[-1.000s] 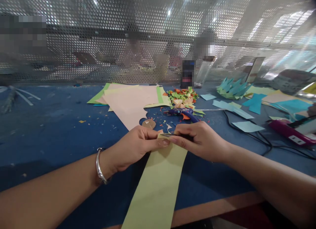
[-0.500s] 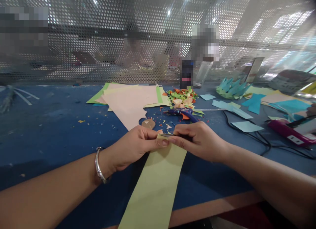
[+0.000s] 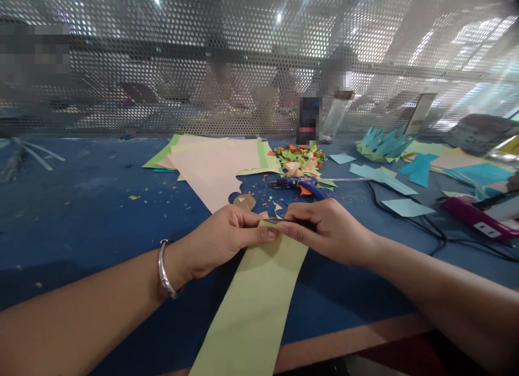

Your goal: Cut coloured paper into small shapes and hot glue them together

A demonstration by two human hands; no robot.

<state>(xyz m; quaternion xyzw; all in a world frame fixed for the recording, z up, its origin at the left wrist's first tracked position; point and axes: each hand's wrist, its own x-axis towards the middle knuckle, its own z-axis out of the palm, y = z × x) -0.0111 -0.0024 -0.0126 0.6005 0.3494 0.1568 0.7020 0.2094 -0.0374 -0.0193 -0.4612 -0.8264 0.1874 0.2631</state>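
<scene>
Head view: paper strip [image 3: 251,306] extends from both hands [image 3: 221,235] [image 3: 330,233].

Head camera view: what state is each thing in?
Paper strip, held at its far end
Left hand, pinching the paper strip
Right hand, closed on a thin dark thing, partly hidden
Bracelet, worn
Pink sheets, overlapping
Paper scraps, heaped
Blue tool, lying down
Clear bottle, standing
Spiky paper, points upward

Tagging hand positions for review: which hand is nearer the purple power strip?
Right. The right hand is left of the purple power strip; the left hand is farther left, pinching yellow-green paper.
</scene>
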